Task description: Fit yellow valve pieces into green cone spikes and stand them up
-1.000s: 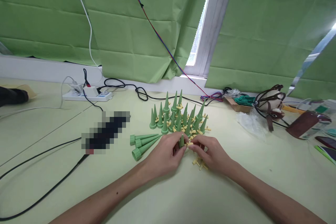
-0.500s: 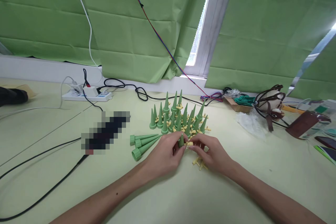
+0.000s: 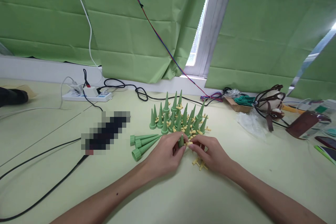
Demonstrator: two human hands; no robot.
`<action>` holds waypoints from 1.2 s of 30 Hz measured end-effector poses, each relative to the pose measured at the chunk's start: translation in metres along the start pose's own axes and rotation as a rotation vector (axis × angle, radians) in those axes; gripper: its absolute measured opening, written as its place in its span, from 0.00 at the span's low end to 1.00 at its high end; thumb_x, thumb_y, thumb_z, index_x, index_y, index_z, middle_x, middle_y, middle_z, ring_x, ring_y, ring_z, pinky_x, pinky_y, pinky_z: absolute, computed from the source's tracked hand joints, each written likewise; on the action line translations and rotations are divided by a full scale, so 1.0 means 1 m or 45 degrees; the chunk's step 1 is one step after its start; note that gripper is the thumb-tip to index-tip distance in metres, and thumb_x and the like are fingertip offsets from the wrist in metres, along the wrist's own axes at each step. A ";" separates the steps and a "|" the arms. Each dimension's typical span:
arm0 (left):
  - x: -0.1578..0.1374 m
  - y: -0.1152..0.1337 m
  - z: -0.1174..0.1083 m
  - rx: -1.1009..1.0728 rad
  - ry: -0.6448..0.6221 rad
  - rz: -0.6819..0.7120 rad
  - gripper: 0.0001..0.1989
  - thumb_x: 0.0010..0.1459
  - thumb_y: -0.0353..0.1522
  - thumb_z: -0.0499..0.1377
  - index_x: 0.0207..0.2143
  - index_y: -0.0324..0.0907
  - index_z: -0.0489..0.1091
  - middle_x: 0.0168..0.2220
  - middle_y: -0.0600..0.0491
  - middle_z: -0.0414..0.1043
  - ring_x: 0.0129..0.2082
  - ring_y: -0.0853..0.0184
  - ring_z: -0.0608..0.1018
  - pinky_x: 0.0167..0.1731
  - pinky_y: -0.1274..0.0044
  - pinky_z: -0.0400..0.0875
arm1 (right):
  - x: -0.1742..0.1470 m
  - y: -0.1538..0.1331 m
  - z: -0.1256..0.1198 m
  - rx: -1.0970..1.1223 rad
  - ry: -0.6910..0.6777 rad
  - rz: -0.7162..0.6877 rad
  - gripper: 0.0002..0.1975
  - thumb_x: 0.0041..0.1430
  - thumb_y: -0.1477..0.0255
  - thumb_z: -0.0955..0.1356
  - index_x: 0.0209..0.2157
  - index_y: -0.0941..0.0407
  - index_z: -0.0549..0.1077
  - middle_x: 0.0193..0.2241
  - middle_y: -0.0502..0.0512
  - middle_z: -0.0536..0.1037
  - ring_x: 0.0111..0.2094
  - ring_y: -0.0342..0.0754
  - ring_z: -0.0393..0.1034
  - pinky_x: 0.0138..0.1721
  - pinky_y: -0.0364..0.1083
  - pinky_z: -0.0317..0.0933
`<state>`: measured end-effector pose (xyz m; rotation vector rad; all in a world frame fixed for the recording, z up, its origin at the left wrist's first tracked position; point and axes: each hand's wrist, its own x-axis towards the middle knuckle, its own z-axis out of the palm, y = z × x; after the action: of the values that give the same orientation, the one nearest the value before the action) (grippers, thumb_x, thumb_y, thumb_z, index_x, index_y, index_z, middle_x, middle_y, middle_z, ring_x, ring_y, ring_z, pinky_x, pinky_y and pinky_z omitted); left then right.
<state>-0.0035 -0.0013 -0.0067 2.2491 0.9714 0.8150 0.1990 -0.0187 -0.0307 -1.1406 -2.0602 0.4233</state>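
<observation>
My left hand (image 3: 168,150) is closed around a green plastic spike (image 3: 181,141), its tip pointing up between thumb and forefinger. A small yellow valve (image 3: 188,144) juts from the spike's right side. My right hand (image 3: 211,151) pinches the outer end of this valve between thumb and fingertips. Just behind the hands, several green spikes (image 3: 161,118) stand point up on the table, most with yellow valves at their sides. Left of my left hand lie 3 bare green spikes (image 3: 143,144). A few loose yellow valves (image 3: 202,165) lie below my right hand.
A blurred-out dark device (image 3: 106,132) with a black cable lies at left. Behind it is a white power strip (image 3: 86,94). On the right are a clear plastic bag (image 3: 252,123), a cardboard box (image 3: 237,105) and a dark red container (image 3: 307,125).
My right fingertips have shifted slightly on the yellow valve, towards the spike. My left hand and the spike have stayed almost still.
</observation>
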 end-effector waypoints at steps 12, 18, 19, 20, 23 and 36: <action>0.000 0.001 0.000 0.002 0.013 0.010 0.06 0.61 0.28 0.53 0.38 0.41 0.69 0.24 0.59 0.65 0.21 0.71 0.64 0.24 0.79 0.57 | 0.000 -0.003 -0.002 0.053 0.034 -0.059 0.05 0.66 0.71 0.66 0.38 0.57 0.73 0.27 0.52 0.74 0.26 0.44 0.66 0.22 0.40 0.58; 0.000 0.001 -0.001 0.009 -0.003 0.013 0.06 0.61 0.29 0.53 0.39 0.41 0.70 0.24 0.58 0.65 0.21 0.71 0.64 0.23 0.78 0.57 | 0.000 -0.002 -0.002 0.005 0.014 -0.048 0.09 0.68 0.70 0.64 0.33 0.56 0.72 0.24 0.50 0.73 0.25 0.44 0.64 0.24 0.41 0.57; 0.000 0.001 -0.001 0.009 -0.008 0.009 0.06 0.61 0.29 0.53 0.39 0.41 0.70 0.24 0.58 0.66 0.21 0.71 0.64 0.24 0.78 0.57 | 0.001 -0.002 -0.002 -0.008 0.007 -0.044 0.10 0.68 0.69 0.64 0.33 0.56 0.72 0.24 0.50 0.72 0.25 0.44 0.64 0.25 0.42 0.57; -0.001 0.001 -0.001 0.011 -0.009 0.007 0.06 0.61 0.29 0.53 0.38 0.41 0.70 0.25 0.58 0.66 0.21 0.71 0.64 0.24 0.78 0.57 | 0.001 -0.001 -0.001 -0.018 0.001 -0.041 0.11 0.69 0.69 0.64 0.32 0.56 0.72 0.24 0.50 0.72 0.25 0.44 0.64 0.25 0.42 0.57; -0.001 0.001 0.000 0.014 0.001 0.008 0.06 0.61 0.29 0.53 0.38 0.41 0.70 0.24 0.58 0.66 0.21 0.71 0.65 0.24 0.78 0.57 | 0.001 -0.001 -0.001 -0.004 -0.015 -0.015 0.10 0.69 0.68 0.64 0.34 0.55 0.72 0.25 0.51 0.73 0.26 0.44 0.65 0.26 0.42 0.59; -0.001 0.000 0.000 0.002 -0.001 0.008 0.06 0.61 0.29 0.53 0.39 0.40 0.70 0.24 0.58 0.65 0.21 0.71 0.64 0.23 0.78 0.57 | 0.000 -0.002 -0.001 0.027 -0.020 -0.026 0.07 0.68 0.69 0.64 0.39 0.56 0.73 0.27 0.52 0.75 0.27 0.45 0.68 0.25 0.42 0.61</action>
<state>-0.0042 -0.0027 -0.0068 2.2549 0.9657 0.8157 0.1985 -0.0195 -0.0285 -1.1065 -2.0741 0.4445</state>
